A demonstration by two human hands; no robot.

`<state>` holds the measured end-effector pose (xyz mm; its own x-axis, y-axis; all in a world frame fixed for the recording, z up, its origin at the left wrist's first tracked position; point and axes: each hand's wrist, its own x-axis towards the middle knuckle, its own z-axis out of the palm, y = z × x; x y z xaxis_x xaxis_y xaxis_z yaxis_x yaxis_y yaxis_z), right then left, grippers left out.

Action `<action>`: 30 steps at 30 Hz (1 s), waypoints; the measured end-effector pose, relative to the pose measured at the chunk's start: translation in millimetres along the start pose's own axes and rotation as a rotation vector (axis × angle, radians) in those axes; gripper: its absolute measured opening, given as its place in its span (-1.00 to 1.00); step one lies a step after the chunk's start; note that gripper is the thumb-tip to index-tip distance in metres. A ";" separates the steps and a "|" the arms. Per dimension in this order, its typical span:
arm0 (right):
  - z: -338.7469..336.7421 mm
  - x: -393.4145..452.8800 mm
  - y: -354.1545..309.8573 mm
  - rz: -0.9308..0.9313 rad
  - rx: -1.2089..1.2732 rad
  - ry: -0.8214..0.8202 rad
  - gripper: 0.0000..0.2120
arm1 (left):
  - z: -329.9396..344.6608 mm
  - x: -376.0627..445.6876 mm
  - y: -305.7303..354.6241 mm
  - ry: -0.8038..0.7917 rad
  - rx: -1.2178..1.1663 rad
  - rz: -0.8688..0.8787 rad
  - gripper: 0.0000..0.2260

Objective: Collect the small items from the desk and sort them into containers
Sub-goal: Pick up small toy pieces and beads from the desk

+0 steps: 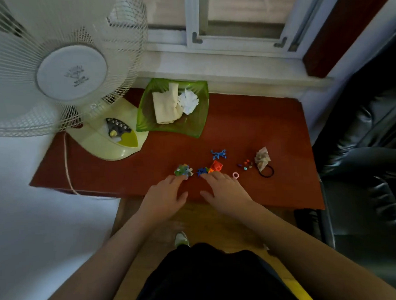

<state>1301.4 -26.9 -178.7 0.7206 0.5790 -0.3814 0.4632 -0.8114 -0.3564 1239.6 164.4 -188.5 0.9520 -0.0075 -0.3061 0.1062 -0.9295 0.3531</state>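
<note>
Both hands lie flat — left hand [166,191] touching the green-and-blue plastic bits [183,170], right hand [225,189] by the orange plastic toy [215,166]. One bump could scatter them.

On the red-brown desk [126,170], a multicoloured toy cluster [183,170], blue and orange plastic pieces [210,168], a blue frog [219,154], beads [246,165], a pink ring [235,175] and a black hair tie [267,171] are scattered near a green dish [198,118] filled with crumpled paper.
</note>
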 end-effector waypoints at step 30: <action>6.3 63.1 63.8 0.195 -0.036 0.014 -0.31 | 31.7 123.8 -33.8 -0.137 -0.064 -0.174 -0.50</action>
<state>1373.1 -41.7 -230.9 0.8056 0.4092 -0.4284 0.3317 -0.9107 -0.2461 1344.8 183.1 -266.3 0.8702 0.0970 -0.4830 0.2878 -0.8958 0.3387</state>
